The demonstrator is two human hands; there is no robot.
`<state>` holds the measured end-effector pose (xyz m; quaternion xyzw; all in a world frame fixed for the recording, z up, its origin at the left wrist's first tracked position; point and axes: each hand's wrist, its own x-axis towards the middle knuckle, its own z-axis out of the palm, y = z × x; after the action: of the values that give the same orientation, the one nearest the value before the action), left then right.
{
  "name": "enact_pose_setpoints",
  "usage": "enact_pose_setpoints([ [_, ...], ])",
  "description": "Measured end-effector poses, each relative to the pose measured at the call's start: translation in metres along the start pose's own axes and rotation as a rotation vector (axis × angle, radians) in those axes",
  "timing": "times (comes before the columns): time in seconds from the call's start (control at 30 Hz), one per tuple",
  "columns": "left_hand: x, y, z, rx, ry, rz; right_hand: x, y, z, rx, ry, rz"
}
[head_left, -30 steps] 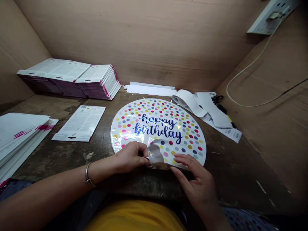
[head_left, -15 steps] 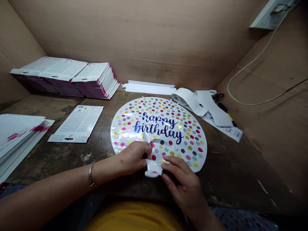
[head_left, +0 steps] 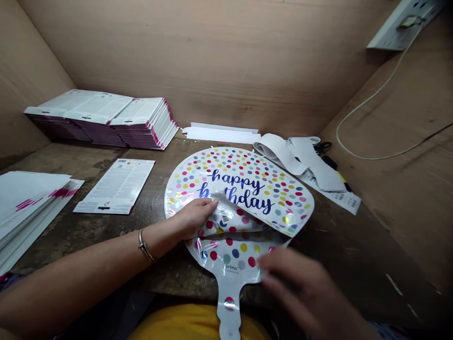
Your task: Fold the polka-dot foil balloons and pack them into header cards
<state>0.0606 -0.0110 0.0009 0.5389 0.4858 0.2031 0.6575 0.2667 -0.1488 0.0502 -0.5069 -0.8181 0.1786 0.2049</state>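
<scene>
A flat foil balloon (head_left: 244, 163), white with coloured dots and blue "happy birthday" lettering, lies on the table in front of me. My left hand (head_left: 196, 217) pinches a lifted part of the foil, its thumb on top and partly covering the lettering. The lifted foil is folded back and shows dots and a small barcode. Under it lies a dotted foil part (head_left: 230, 250) marked "prima", with a tail (head_left: 229, 307) running over the table's front edge. Whether these are one balloon or two I cannot tell. My right hand (head_left: 300, 283) is motion-blurred beside the foil's lower right edge.
Printed cards (head_left: 102, 111) stand stacked at the back left. One card (head_left: 115, 186) lies left of the balloon; more cards (head_left: 31, 198) sit further left. A paper label strip (head_left: 325, 174), scissors (head_left: 322, 147) and white paper strips (head_left: 221, 133) lie behind. A cable hangs from a socket (head_left: 403, 23).
The balloon's lower part has come unfolded toward me, and its tail now shows. My left hand has moved slightly up with the foil; my right hand has moved away to the right.
</scene>
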Motion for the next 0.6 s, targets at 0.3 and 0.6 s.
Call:
enact_pose_setpoints([
  [0.3,-0.050,-0.005,0.006,0.766,0.221,0.952,0.077,0.025,0.031,-0.039,0.010,0.086],
  [0.6,-0.082,-0.046,-0.004,1.437,0.201,0.825,0.081,0.044,0.019,0.204,0.371,0.289],
])
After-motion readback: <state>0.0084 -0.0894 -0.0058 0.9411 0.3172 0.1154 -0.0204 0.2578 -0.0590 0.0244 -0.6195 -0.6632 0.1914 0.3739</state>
